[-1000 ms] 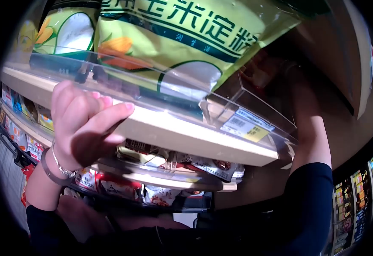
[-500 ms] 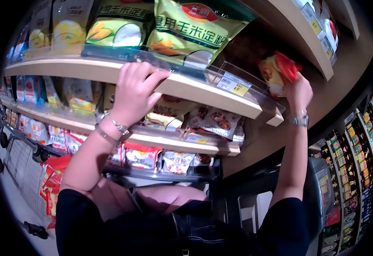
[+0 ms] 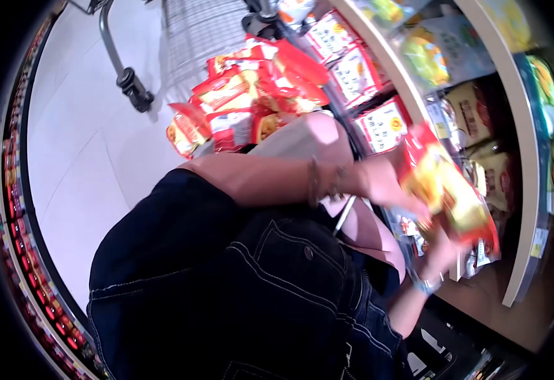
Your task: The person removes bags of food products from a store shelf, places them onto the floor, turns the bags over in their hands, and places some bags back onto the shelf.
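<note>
Red-and-yellow bag (image 3: 446,185) has come away from the upper shelf's end, where the right hand alone had it half a second ago — now it is out before the lower shelves, between both hands. Left hand (image 3: 389,182) has let go of the shelf edge (image 3: 530,190) and crossed over; the view has swung round too.

Left fingers: curled in against the bag's near side, little gap, motion-blurred. Right hand (image 3: 441,253): closed about the bag's lower end, fingertips partly lost against the packaging, so the exact pinch cannot be told. Bag hangs tilted, its upper red end by the white packets (image 3: 381,128), its lower end toward the shelf side. Touching the shelf or not — cannot tell.

Heap of red bags (image 3: 251,95) lies beyond the raised knee, near the wire cart (image 3: 191,28); what supports it is hidden.

Risks, as judged: soft, glossy packaging could slide if the right hand eased off before the left had a full grip. A wide swing might catch the shelf edge or knock the white packets. The heap looks loosely stacked; a bag dropped on top, or a nudge from the knee, could set it slipping.
</note>
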`<state>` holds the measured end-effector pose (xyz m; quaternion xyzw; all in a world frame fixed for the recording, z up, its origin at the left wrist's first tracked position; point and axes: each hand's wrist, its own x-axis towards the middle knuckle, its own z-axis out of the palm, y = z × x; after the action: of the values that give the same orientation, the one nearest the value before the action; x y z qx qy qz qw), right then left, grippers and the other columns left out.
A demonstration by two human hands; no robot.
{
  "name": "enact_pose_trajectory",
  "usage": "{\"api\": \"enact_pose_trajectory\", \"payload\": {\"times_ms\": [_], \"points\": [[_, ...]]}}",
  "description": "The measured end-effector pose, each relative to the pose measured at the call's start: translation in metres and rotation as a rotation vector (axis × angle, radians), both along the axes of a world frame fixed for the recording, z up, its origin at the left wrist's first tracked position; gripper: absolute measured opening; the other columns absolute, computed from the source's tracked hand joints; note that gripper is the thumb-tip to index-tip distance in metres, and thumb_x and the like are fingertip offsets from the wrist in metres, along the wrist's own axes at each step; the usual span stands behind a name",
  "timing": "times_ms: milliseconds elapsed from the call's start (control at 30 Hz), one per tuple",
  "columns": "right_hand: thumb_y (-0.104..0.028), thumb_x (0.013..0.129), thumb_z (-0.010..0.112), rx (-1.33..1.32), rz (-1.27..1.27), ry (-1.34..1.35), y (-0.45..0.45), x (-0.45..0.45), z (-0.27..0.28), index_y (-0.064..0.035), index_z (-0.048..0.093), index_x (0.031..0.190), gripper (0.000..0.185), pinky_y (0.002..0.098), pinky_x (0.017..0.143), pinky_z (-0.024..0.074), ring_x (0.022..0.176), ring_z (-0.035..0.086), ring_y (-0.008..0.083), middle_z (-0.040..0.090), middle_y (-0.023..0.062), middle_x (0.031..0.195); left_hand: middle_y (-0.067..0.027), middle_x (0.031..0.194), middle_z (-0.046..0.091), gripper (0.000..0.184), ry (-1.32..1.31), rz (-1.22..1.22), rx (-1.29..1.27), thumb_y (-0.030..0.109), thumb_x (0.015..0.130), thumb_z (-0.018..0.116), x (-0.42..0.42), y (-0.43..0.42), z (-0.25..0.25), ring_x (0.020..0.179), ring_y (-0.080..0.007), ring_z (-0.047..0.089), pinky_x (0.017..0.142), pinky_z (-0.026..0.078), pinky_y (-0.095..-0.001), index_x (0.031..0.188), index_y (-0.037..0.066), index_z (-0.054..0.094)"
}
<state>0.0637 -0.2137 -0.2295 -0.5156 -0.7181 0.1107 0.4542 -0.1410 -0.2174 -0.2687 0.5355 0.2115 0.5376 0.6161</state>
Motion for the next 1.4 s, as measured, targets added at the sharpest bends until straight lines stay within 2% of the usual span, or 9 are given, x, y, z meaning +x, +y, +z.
{"api": "enact_pose_trajectory", "payload": {"times_ms": [33, 200, 333, 500, 700, 967, 1067, 1267, 1400], "points": [[0.005, 0.072, 0.061, -0.156, 0.143, 0.281, 0.007, -0.031, -0.026, 0.0037, 0.050, 0.110, 0.039, 0.0294, 0.079, 0.0459, 0.085, 0.058, 0.0173, 0.060, 0.0100, 0.099, -0.0069, 0.099, 0.062, 0.047, 0.238, 0.059, -0.230, 0.023, 0.074, 0.071, -0.036, -0.011, 0.001, 0.090, -0.0112, 0.058, 0.079, 0.047, -0.0270, 0.109, -0.001, 0.052], [0.001, 0.074, 0.064, -0.797, 0.734, 0.620, 0.013, -0.159, -0.059, 0.0019, 0.050, 0.109, 0.038, 0.0273, 0.076, 0.0461, 0.086, 0.057, 0.0150, 0.059, 0.0079, 0.099, -0.0068, 0.108, 0.057, 0.048, -0.022, 0.191, -0.320, 0.012, 0.075, 0.065, -0.148, -0.047, -0.072, 0.100, -0.0135, 0.054, 0.086, 0.044, -0.0281, 0.118, 0.001, 0.046], [-0.008, 0.074, 0.067, -0.889, 0.857, 0.176, 0.006, -0.250, -0.056, 0.0025, 0.055, 0.098, 0.029, 0.0251, 0.070, 0.0450, 0.082, 0.056, 0.0139, 0.061, 0.0065, 0.092, -0.0073, 0.106, 0.057, 0.038, -0.354, 0.480, -0.568, 0.010, 0.080, 0.059, -0.211, -0.097, -0.088, 0.094, -0.0167, 0.058, 0.081, 0.050, -0.0314, 0.115, 0.001, 0.047], [-0.006, 0.072, 0.068, -1.244, 0.804, 0.261, 0.030, -0.275, -0.158, 0.0037, 0.038, 0.121, 0.058, 0.0267, 0.076, 0.0453, 0.084, 0.055, 0.0167, 0.055, 0.0114, 0.097, -0.0107, 0.109, 0.056, 0.063, 0.164, 0.769, -0.563, 0.012, 0.075, 0.068, -0.260, -0.109, -0.164, 0.099, -0.0158, 0.055, 0.083, 0.046, -0.0289, 0.126, -0.001, 0.034], [-0.009, 0.072, 0.068, -0.554, 0.903, -0.162, 0.034, -0.204, -0.111, 0.0001, 0.037, 0.126, 0.063, 0.0334, 0.083, 0.0426, 0.092, 0.052, 0.0227, 0.054, 0.0126, 0.097, -0.0204, 0.120, 0.047, 0.101, 0.697, 1.035, -0.533, 0.021, 0.058, 0.082, -0.253, -0.098, -0.208, 0.110, -0.0249, 0.049, 0.091, 0.042, -0.0318, 0.133, -0.004, 0.019], [0.003, 0.082, 0.053, -0.673, 0.273, 0.185, 0.012, -0.003, -0.076, -0.0048, 0.037, 0.130, 0.051, 0.0237, 0.079, 0.0431, 0.091, 0.050, 0.0111, 0.050, 0.0051, 0.103, -0.0223, 0.117, 0.042, 0.089, 1.151, 1.324, -0.064, 0.015, 0.057, 0.080, -0.226, -0.098, -0.191, 0.110, -0.0374, 0.039, 0.096, 0.032, -0.0431, 0.128, -0.003, 0.030], [0.001, 0.082, 0.055, -0.475, -0.016, 0.261, -0.015, 0.077, -0.086, -0.0053, 0.035, 0.130, 0.052, 0.0232, 0.075, 0.0447, 0.088, 0.051, 0.0109, 0.050, 0.0066, 0.104, -0.0256, 0.121, 0.038, 0.081, 1.438, 1.305, -0.189, 0.033, 0.068, 0.072, -0.229, -0.108, -0.230, 0.114, -0.0402, 0.035, 0.099, 0.026, -0.0457, 0.127, -0.004, 0.031], [-0.002, 0.081, 0.052, -0.045, -0.779, 0.361, -0.120, 0.190, -0.132, -0.0018, 0.045, 0.118, 0.037, 0.0276, 0.074, 0.0446, 0.082, 0.054, 0.0158, 0.055, 0.0092, 0.092, -0.0282, 0.137, 0.017, 0.081, 1.417, 1.142, 0.054, 0.010, 0.063, 0.066, -0.172, -0.083, -0.129, 0.126, -0.0427, 0.021, 0.105, 0.019, -0.0437, 0.132, 0.000, 0.025], [-0.005, 0.082, 0.051, -0.264, -1.032, 0.227, -0.219, 0.215, -0.239, -0.0039, 0.049, 0.110, 0.029, 0.0359, 0.069, 0.0469, 0.076, 0.060, 0.0288, 0.060, 0.0166, 0.084, -0.0246, 0.137, 0.020, 0.068, 1.307, 0.985, 0.491, 0.007, 0.068, 0.063, -0.104, -0.021, -0.011, 0.125, -0.0404, 0.024, 0.104, 0.022, -0.0420, 0.128, 0.001, 0.030]]}}
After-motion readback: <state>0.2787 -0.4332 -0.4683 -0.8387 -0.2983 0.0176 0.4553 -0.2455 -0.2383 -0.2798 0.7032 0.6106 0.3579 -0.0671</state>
